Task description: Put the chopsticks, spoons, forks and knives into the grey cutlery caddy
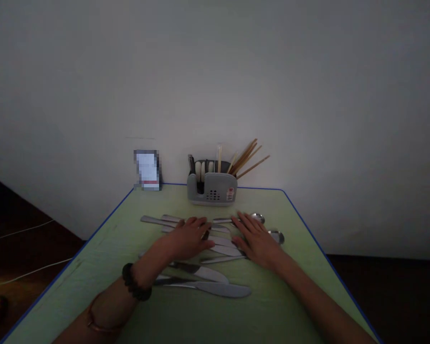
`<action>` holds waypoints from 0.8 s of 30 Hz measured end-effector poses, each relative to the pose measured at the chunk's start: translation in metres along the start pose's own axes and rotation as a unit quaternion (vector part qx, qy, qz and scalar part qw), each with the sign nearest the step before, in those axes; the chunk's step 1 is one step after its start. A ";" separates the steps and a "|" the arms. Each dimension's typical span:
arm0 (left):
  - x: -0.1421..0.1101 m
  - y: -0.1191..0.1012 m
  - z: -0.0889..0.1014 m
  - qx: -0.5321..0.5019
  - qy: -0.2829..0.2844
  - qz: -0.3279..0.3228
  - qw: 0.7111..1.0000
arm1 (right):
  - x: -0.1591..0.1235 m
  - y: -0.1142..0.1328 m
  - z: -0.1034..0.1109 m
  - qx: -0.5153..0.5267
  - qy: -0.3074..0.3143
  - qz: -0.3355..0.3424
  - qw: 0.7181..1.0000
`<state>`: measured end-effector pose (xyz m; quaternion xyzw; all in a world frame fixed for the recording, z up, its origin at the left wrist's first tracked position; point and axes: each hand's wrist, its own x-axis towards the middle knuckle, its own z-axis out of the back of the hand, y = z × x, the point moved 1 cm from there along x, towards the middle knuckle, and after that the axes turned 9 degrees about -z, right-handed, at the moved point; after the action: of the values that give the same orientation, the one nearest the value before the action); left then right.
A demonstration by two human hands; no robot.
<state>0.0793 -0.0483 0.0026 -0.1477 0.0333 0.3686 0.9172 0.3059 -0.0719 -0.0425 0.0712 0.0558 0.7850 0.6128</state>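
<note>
Several metal table knives and spoons lie spread over the table, their handles and blades pointing mostly sideways. My left hand (188, 237) rests palm down over the knife handles, with its fingers stretched out and thumb apart. Nearest to me lies a table knife (222, 289), with another knife (208, 272) just beyond it. My right hand (256, 239) lies flat with spread fingers over the cutlery on the right. Beside it show the bowls of a far spoon (258, 218) and a nearer spoon (276, 236). Both palms hide parts of the cutlery beneath them.
A grey cutlery holder (220, 188) stands at the back against the wall, with wooden chopsticks (249, 157) leaning out to the right. A blurred device with a bright screen (147, 169) stands at the back left corner. Blue edging (306, 224) borders the green table (272, 310).
</note>
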 end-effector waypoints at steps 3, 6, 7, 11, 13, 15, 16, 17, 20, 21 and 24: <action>-0.006 0.000 -0.033 0.027 -0.015 0.034 0.999 | 0.001 0.007 -0.003 -0.005 -0.023 -0.002 1.000; -0.005 0.004 -0.052 0.046 -0.078 0.025 0.996 | 0.006 0.014 0.000 -0.008 -0.056 0.001 0.998; -0.003 0.005 -0.054 0.048 -0.102 0.020 0.993 | 0.008 0.015 0.001 -0.007 -0.068 -0.001 0.998; 0.010 0.013 -0.050 0.039 -0.193 0.015 0.980 | 0.019 0.014 0.002 -0.015 -0.098 -0.039 0.994; 0.018 0.016 -0.044 0.028 -0.226 0.015 0.974 | 0.025 0.012 -0.001 -0.014 -0.103 -0.050 0.993; 0.026 0.018 -0.041 0.019 -0.243 0.007 0.970 | 0.030 0.010 -0.004 -0.011 -0.109 -0.049 0.993; 0.029 0.018 -0.042 0.015 -0.250 0.002 0.968 | 0.032 0.009 -0.005 -0.013 -0.115 -0.048 0.992; 0.031 0.019 -0.042 0.012 -0.255 -0.003 0.967 | 0.033 0.009 -0.007 -0.019 -0.122 -0.045 0.991; 0.035 0.020 -0.048 0.001 -0.271 -0.020 0.962 | 0.035 0.010 -0.010 -0.043 -0.149 -0.018 0.988; 0.036 0.022 -0.050 -0.005 -0.277 -0.028 0.961 | 0.034 0.011 -0.010 -0.050 -0.156 -0.006 0.986; 0.036 0.027 -0.051 -0.037 -0.294 -0.040 0.954 | 0.032 0.017 -0.010 -0.072 -0.178 0.030 0.981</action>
<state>0.0894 -0.0206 -0.0592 -0.0683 -0.2572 0.3593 0.8945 0.2805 -0.0446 -0.0483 0.1672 -0.1129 0.7800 0.5924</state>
